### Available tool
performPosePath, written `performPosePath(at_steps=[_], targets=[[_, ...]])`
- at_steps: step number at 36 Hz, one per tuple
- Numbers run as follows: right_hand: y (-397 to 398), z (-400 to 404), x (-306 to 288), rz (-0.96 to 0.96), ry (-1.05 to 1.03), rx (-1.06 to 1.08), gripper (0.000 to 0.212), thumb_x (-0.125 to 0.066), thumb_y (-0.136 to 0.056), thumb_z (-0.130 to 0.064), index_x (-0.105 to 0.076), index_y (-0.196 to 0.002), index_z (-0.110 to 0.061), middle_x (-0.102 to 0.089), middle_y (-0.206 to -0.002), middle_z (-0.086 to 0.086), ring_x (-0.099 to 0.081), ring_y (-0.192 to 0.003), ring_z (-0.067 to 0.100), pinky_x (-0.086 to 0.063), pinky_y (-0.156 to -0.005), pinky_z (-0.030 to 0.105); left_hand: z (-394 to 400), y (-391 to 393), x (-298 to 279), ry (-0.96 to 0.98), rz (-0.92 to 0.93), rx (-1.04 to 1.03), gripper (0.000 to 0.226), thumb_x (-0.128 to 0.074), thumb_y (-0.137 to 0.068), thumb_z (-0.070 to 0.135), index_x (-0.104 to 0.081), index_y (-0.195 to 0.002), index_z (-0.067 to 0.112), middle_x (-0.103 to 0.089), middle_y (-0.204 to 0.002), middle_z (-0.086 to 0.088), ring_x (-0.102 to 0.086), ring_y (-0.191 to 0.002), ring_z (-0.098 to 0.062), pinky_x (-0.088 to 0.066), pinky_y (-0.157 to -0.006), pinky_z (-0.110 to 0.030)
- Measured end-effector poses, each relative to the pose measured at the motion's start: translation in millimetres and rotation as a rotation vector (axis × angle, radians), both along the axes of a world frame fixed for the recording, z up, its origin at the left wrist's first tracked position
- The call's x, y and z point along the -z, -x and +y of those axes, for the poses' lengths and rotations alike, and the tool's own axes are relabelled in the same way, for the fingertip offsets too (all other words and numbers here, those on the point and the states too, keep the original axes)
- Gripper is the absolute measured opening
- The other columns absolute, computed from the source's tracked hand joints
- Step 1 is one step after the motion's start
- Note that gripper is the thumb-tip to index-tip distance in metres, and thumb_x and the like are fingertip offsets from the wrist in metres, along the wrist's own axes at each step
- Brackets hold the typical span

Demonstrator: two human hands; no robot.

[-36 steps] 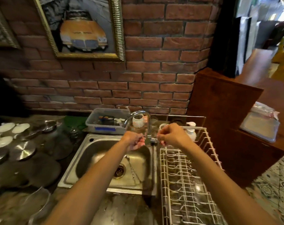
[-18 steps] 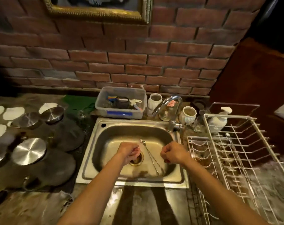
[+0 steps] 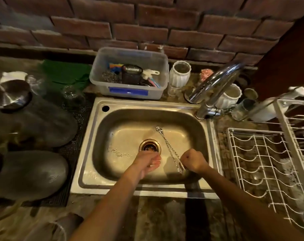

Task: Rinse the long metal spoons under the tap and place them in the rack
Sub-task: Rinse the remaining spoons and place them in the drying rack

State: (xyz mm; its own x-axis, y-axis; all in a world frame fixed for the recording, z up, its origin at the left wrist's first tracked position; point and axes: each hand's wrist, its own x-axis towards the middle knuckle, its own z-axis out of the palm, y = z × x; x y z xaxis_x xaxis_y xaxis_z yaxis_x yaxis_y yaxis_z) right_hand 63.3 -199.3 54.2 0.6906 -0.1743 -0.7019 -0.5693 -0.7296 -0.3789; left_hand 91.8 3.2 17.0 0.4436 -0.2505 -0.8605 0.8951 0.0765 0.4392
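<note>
Brick-backed sink (image 3: 88,153) is holding the spoons (image 3: 168,146); I am closing my right hand (image 3: 193,160) over their handles, left hand (image 3: 147,161) loosely curled, empty. Next: lifting toward the tap (image 3: 215,82).

Hidden and cut-off bits around the sink

The right hand (image 3: 193,160) covers the near ends of the long metal spoons (image 3: 168,146), so you cannot tell if it holds them or only touches them. The left hand (image 3: 147,161) hides part of the drain (image 3: 148,146). The rack (image 3: 269,167) runs off the right edge. The tap (image 3: 215,84) blocks part of a white cup (image 3: 229,96). The things in the plastic tub (image 3: 130,91) are too small and jumbled to name. The dark lids (image 3: 26,173) on the left are blurry and cut off.
</note>
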Motion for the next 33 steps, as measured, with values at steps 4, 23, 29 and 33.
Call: performPosePath(at_steps=[4, 23, 29, 33], targets=[[-17, -6, 36, -0.01, 0.001, 0.013, 0.021, -0.058, -0.09, -0.007, -0.078, -0.089, -0.003, -0.078, -0.094, 0.011, -0.073, -0.09, 0.024, -0.056, -0.078, 0.03, -3, -9, 31, -0.014, -0.009, -0.026, 0.021, -0.067, -0.093, 0.014, -0.069, -0.11, 0.002, -0.074, -0.105, -0.016, -0.071, -0.098, -0.026, -0.06, -0.086, -0.034], [-31, -12, 126, -0.111, 0.076, 0.077, 0.007, -0.064, -0.09, -0.027, -0.064, -0.084, -0.027, -0.074, -0.098, 0.004, -0.062, -0.082, 0.019, -0.051, -0.075, 0.03, -57, -48, 108, -0.122, 0.022, -0.101, 0.023, -0.064, -0.094, 0.015, -0.068, -0.112, 0.001, -0.072, -0.103, -0.012, -0.067, -0.094, -0.021, -0.06, -0.08, -0.031], [-31, -15, 126, -0.106, 0.073, -0.004, 0.014, -0.058, -0.092, -0.022, -0.069, -0.083, -0.024, -0.073, -0.095, 0.006, -0.067, -0.09, 0.027, -0.055, -0.078, 0.035, -70, -55, 115, -0.12, 0.08, -0.108, 0.025, -0.06, -0.096, 0.012, -0.066, -0.116, -0.001, -0.07, -0.099, -0.011, -0.066, -0.093, -0.023, -0.058, -0.075, -0.029], [-29, -16, 125, -0.067, 0.064, -0.016, 0.028, -0.053, -0.092, -0.021, -0.062, -0.066, -0.022, -0.069, -0.079, 0.006, -0.065, -0.08, 0.027, -0.052, -0.071, 0.033, -77, -54, 119, -0.118, 0.086, -0.133, 0.026, -0.06, -0.096, 0.007, -0.064, -0.118, -0.006, -0.069, -0.102, -0.016, -0.066, -0.094, -0.024, -0.058, -0.082, -0.031]])
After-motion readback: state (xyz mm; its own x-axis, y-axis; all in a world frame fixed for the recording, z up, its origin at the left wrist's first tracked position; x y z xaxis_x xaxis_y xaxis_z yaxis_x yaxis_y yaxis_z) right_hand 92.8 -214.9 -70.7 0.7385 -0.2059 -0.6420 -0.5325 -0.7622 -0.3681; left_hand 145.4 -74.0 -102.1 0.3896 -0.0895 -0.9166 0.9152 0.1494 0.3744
